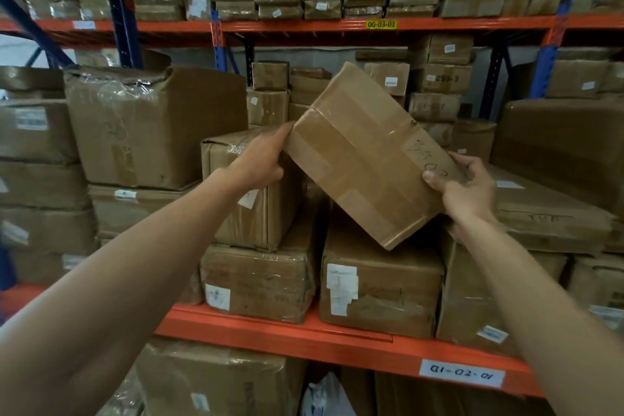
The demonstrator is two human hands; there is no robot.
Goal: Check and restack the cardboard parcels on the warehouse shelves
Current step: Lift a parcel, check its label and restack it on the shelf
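Observation:
A taped brown cardboard parcel (364, 155) with handwritten digits near its right end is held tilted in front of the middle shelf. My left hand (261, 159) grips its left corner, fingers curled around the edge. At the parcel's lower right end, my right hand (464, 184) holds it with the thumb on the top face. Below the parcel sit a labelled box (378, 294) and a plastic-wrapped box (260, 284) on the orange shelf beam (304, 336). A smaller box (250, 199) stands behind my left hand.
A large wrapped carton (152, 125) stands to the left, stacked on others. Long flat boxes (553, 209) lie at the right. Small parcels (435, 84) fill the back. The upper shelf (304, 25) carries several flat parcels. More boxes (216, 382) sit below.

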